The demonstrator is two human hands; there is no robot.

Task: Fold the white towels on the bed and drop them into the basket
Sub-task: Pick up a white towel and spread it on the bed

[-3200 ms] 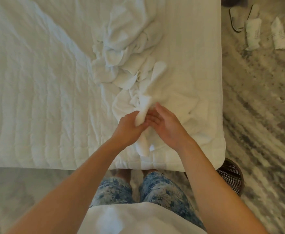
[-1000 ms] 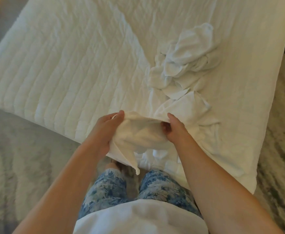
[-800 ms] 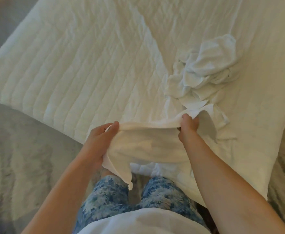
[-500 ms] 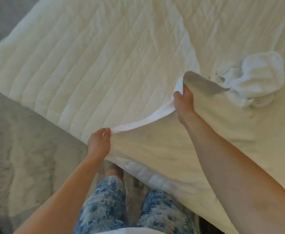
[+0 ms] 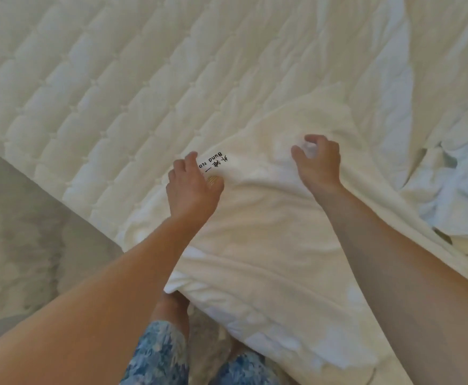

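Left hand (image 5: 194, 180) rests loosely spread on the towel (image 5: 269, 232); right hand (image 5: 319, 161) curls, grip unclear. Smooth it flat on the bed (image 5: 88, 79) before folding.

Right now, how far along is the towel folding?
Early on. Nothing folded shows, and the basket is out of view. In hand: one white towel with black lettering lies spread on the bed, the left hand resting on it and the right hand over it with curled fingers. Left: fold and drop it, then the crumpled towel pile at the right.
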